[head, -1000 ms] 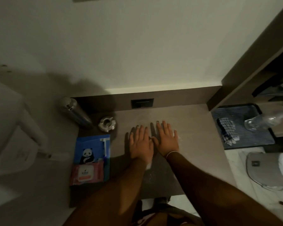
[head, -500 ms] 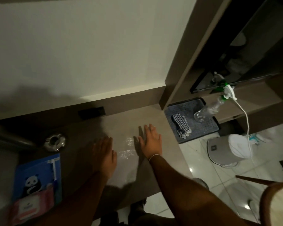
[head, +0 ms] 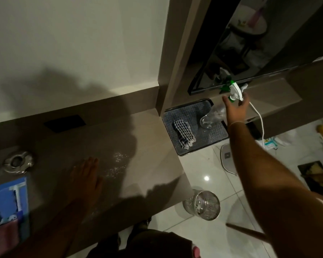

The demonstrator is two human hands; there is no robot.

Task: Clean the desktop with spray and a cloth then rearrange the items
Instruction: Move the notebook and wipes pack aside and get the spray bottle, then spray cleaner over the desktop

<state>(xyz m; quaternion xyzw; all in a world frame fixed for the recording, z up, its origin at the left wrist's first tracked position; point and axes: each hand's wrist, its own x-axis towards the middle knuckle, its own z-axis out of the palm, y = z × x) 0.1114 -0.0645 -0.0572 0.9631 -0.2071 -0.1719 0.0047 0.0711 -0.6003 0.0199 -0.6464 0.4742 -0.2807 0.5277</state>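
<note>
From where I sit, the ashtray (head: 18, 162) lies at the desktop's (head: 153, 142) left. Right of the desktop lies a tray (head: 203, 141); on it, the cloth (head: 183, 135) lies left of the spray bottle (head: 211, 118).

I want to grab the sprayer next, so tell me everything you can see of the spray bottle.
The spray bottle has a clear plastic body and a white trigger head with green parts. It stands on the dark textured tray, to the right of the checked cloth, and appears to lean away toward the shelf. The right hand, fingers spread, is at its neck just below the head; contact is unclear.
</note>
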